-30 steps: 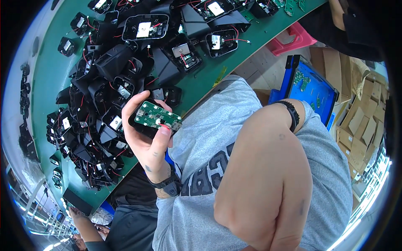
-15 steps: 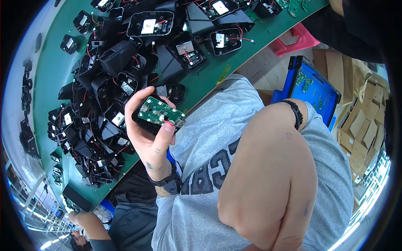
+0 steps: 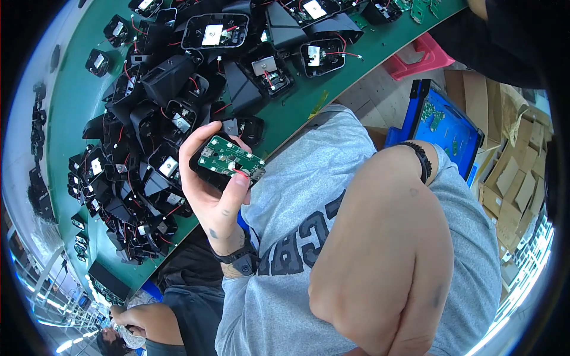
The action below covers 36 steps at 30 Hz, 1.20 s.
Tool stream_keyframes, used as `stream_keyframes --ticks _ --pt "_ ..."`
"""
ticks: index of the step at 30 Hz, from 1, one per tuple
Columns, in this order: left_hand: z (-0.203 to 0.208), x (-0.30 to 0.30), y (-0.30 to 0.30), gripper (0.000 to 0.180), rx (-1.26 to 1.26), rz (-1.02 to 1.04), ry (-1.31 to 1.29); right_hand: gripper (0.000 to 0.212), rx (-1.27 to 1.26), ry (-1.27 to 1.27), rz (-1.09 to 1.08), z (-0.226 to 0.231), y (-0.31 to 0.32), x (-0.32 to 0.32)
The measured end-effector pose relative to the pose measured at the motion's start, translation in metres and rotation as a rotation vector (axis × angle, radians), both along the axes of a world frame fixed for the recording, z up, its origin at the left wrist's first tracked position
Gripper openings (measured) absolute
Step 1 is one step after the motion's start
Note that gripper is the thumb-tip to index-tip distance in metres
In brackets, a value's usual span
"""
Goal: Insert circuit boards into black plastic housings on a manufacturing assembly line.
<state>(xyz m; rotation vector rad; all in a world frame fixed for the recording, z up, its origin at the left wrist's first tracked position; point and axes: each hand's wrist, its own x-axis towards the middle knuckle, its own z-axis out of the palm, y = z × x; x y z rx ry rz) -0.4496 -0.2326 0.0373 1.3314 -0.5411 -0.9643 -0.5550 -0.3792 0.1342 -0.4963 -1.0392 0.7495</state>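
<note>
the right hand looms close, fingertips hidden, grip impossible to tell. beyond it, the left hand holds a green board and black case, thumb at the red wire, barely moved: handling seems paused. farther, a co-worker's arm has shifted.

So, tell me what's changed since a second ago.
At lower left, the co-worker's forearm has swung rightward, away from the dark box. The view has shifted slightly. Nothing was visibly grasped or released: the left hand keeps holding the green circuit board and black case, and the right hand stays close to the camera.
</note>
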Motion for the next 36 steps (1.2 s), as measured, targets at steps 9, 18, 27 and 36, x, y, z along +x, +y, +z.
stream_keyframes --ticks 9,18,27,36 --pt "0.001 -0.001 0.0 0.061 -0.005 0.002 0.023 0.052 0.138 0.141 -0.005 -0.01 0.008 -0.004" --pt "-0.002 0.001 0.001 0.06 -0.007 0.0 0.016 0.051 0.308 0.277 -0.026 -0.043 0.019 -0.015" --pt "-0.001 0.001 0.001 0.06 -0.012 -0.012 0.026 0.052 0.386 0.269 -0.032 -0.051 0.023 -0.008" --pt "0.0 -0.001 0.002 0.06 0.011 0.004 0.015 0.052 0.458 0.268 -0.04 -0.068 0.023 -0.011"
